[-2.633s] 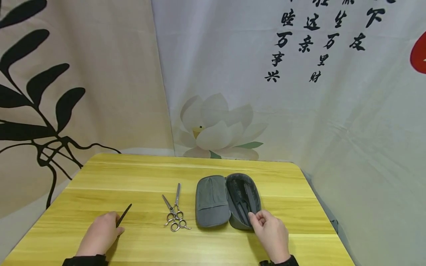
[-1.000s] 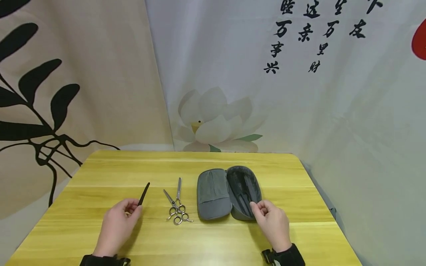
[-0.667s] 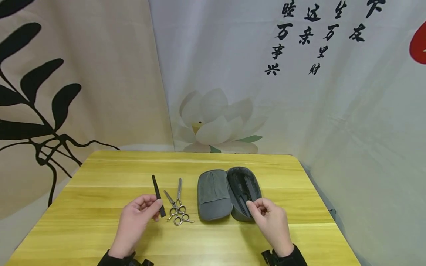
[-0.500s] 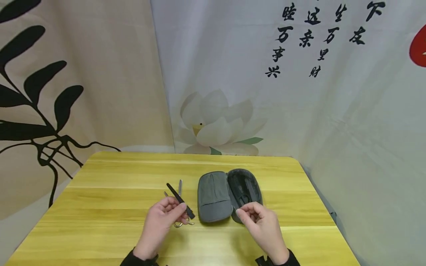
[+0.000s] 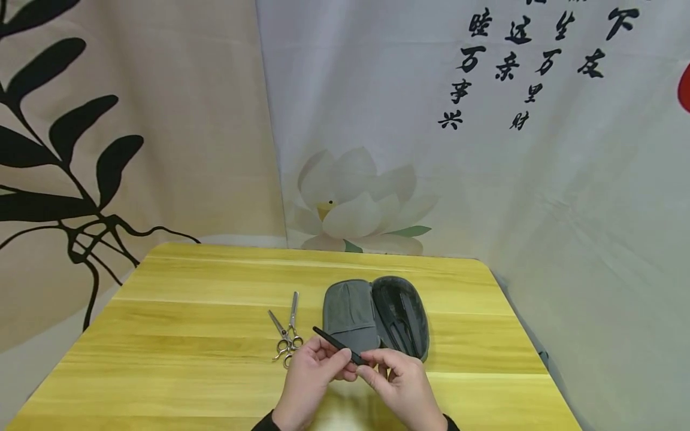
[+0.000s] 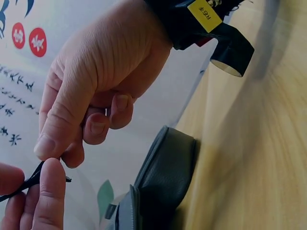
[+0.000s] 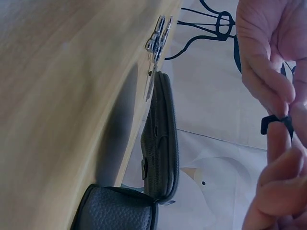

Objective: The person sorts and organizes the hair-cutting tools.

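Note:
My left hand (image 5: 312,374) pinches a slim black hair clip (image 5: 334,341) between thumb and fingers, its narrow tip pointing up and to the left. My right hand (image 5: 401,383) meets it at the thicker end, thumb and forefinger right at that end; I cannot tell whether they grip it. In the right wrist view a squared black end of the hair clip (image 7: 269,125) shows between both hands' fingertips. The left wrist view shows my right hand (image 6: 91,91) above the clip, with its lower fingers curled. Both hands are held over the table's near part.
Behind the hands lies an unzipped grey case (image 5: 350,305), its right half (image 5: 426,323) holding dark slim tools. To its left rest two metal hair scissors (image 5: 288,329), partly hidden by my left hand. The yellow wooden table (image 5: 178,335) ends at a printed cloth backdrop (image 5: 215,149).
My left hand has carried the hair clip from the left side across in front of the scissors. My right hand has left the case's edge and moved left to meet it.

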Demonstrator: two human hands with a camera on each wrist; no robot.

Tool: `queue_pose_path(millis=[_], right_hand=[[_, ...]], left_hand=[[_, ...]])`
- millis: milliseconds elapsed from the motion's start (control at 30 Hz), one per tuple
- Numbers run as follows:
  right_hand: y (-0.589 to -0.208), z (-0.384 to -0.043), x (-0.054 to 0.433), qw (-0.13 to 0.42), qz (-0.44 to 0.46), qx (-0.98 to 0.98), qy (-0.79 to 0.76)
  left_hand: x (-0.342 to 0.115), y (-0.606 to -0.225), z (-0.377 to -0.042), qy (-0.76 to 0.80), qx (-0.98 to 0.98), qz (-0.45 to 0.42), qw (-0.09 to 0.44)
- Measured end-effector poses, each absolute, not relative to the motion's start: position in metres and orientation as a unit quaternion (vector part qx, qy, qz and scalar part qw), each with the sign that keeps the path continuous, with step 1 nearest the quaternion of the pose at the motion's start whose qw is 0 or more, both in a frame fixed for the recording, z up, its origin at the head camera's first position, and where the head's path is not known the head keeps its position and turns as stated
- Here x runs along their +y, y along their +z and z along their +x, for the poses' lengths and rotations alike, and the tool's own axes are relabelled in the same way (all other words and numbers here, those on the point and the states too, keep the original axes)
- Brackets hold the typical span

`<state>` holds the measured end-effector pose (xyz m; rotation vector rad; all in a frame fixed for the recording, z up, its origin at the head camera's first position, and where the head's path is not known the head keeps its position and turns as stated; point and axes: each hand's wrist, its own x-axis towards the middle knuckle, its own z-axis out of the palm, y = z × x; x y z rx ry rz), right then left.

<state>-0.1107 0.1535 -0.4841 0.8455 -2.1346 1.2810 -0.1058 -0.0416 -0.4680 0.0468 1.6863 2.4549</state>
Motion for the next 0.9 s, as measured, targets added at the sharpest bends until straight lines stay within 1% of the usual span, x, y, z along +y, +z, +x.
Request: queue_pose_path(millis=[133,200,333,400,467,667,767,900], right_hand=[[-0.484,-0.108,0.153,0.250,0.283,-0.800,0.466],[-0.483,-0.107,0.153,0.234,0.253,-0.813,0.470],[-0.480,-0.106,0.154,0.183,0.187,-0.834,0.486],[-0.479,-0.106,0.154,0.162,0.165,-0.835,0.499],[-0.477,-0.105,0.156,0.151,0.148,-0.832,0.512],[-0.476,-0.108,0.161,0.167,0.085,-0.818,0.544],[-0.476,-0.110,0.164,0.178,0.054,-0.815,0.549],[-0.476,-0.111,0.166,0.177,0.025,-0.816,0.549]], left_hand=[[-0.042,-0.471,-0.106,0.823,0.561,0.017,0.086],[-0.042,-0.473,-0.106,0.824,0.560,0.021,0.090],[-0.041,-0.477,-0.107,0.819,0.565,0.031,0.089],[-0.040,-0.480,-0.108,0.810,0.579,0.029,0.083],[-0.039,-0.482,-0.109,0.792,0.606,0.019,0.069],[-0.040,-0.488,-0.110,0.720,0.692,-0.040,0.035],[-0.041,-0.492,-0.111,0.700,0.711,-0.056,0.038],[-0.041,-0.496,-0.113,0.686,0.722,-0.070,0.051]])
